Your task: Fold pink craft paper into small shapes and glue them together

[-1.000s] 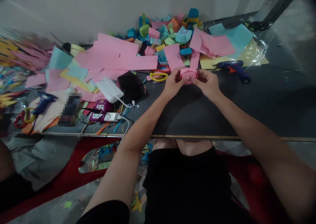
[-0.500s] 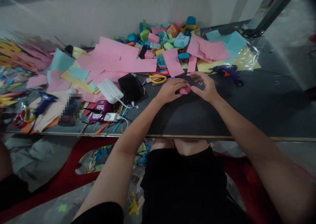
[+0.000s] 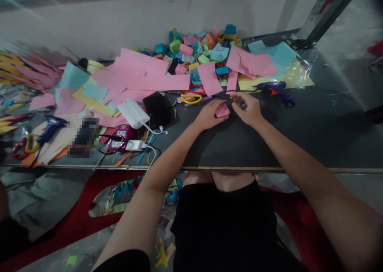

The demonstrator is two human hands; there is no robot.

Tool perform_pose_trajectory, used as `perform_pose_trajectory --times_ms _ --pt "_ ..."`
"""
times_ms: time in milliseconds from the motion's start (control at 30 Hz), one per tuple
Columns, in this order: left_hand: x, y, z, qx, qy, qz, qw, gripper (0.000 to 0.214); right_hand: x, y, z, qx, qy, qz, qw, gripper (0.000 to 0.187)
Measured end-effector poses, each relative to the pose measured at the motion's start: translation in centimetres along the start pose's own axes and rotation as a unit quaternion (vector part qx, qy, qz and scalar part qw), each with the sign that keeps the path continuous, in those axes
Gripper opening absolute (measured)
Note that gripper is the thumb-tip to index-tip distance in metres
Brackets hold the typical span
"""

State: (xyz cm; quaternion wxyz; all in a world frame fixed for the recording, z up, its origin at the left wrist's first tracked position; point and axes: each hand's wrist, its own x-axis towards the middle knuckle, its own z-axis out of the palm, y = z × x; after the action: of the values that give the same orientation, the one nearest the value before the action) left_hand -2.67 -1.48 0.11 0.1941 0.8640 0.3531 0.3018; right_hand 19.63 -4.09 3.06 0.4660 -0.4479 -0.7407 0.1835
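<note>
The head view is giving me the person at work: the left hand (image 3: 209, 115) is curling around a small folded pink paper piece (image 3: 222, 110), its thumb and fingers pinching it from opposite sides. I cannot tell whether the piece is touching the dark surface (image 3: 287, 140) beneath. Just to its right, the right hand (image 3: 249, 109) is hovering apart from the piece, its fingers bent and its thumb spread away from them.

Beyond the hands, a pink sheet (image 3: 210, 79) and a narrower pink strip (image 3: 232, 80) are lying near each other. A pair of scissors with red and yellow handles (image 3: 192, 99) is resting beyond the left hand, near a purple stick (image 3: 206, 98). Off past the right hand, a blue glue gun (image 3: 278, 89) is lying on its side. Farther back, a heap of coloured paper shapes (image 3: 204, 59) is sitting by the wall (image 3: 119, 16). To the left, a white block (image 3: 133, 113) and a black box (image 3: 156, 109) are lying close together, near overlapping pink sheets (image 3: 140, 70).
</note>
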Motion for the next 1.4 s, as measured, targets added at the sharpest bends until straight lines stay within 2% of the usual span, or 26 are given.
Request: perform_pose_trajectory --times_ms 167,300,433,533,667,833,1033,1167,1200,1267,1333,1400 --pt "-0.1 -0.7 -0.2 -0.013 -0.044 0.036 0.998 0.071 0.1 0.2 0.2 -0.008 -0.024 -0.015 1.0 0.035" --pt "0.1 -0.9 0.6 0.014 -0.067 0.059 0.996 0.074 0.0 0.5 0.3 -0.028 -0.053 -0.024 0.998 0.038" --pt "0.2 -0.4 1.1 0.064 -0.072 0.024 0.995 0.077 0.1 1.3 0.4 -0.053 -0.138 -0.048 0.988 0.048" --pt "0.0 -0.1 0.8 0.081 -0.063 -0.002 0.995 0.086 0.1 2.0 0.4 -0.058 -0.185 -0.044 0.98 0.054" --pt "-0.5 -0.2 0.1 0.1 -0.052 -0.022 0.993 0.086 0.1 2.3 0.3 -0.054 -0.199 -0.036 0.978 0.057" --pt "-0.7 -0.6 -0.1 0.116 -0.055 -0.032 0.991 0.074 0.1 1.8 0.0 -0.068 -0.224 -0.052 0.971 0.072" --pt "-0.9 -0.3 0.1 0.115 -0.06 -0.044 0.991 0.081 0.2 1.8 0.1 -0.081 -0.225 -0.046 0.97 0.068" --pt "-0.9 -1.2 -1.1 0.093 -0.029 -0.011 0.995 0.087 0.1 1.8 -0.1 -0.079 -0.213 -0.047 0.973 0.066" --pt "-0.9 -1.7 -1.6 0.09 -0.007 -0.003 0.996 0.082 0.1 1.8 -0.2 -0.077 -0.211 -0.048 0.973 0.067" --pt "-1.0 -2.6 -2.7 0.089 0.043 -0.004 0.995 0.055 0.1 1.8 -0.4 -0.074 -0.21 -0.051 0.974 0.068" --pt "-1.2 -3.3 -3.6 0.121 0.089 -0.034 0.988 0.033 0.0 1.6 -0.6 -0.073 -0.215 -0.051 0.973 0.07" --pt "-1.4 -3.6 -4.0 0.159 0.117 -0.066 0.978 0.022 0.0 1.4 -0.7 -0.075 -0.219 -0.052 0.971 0.072"
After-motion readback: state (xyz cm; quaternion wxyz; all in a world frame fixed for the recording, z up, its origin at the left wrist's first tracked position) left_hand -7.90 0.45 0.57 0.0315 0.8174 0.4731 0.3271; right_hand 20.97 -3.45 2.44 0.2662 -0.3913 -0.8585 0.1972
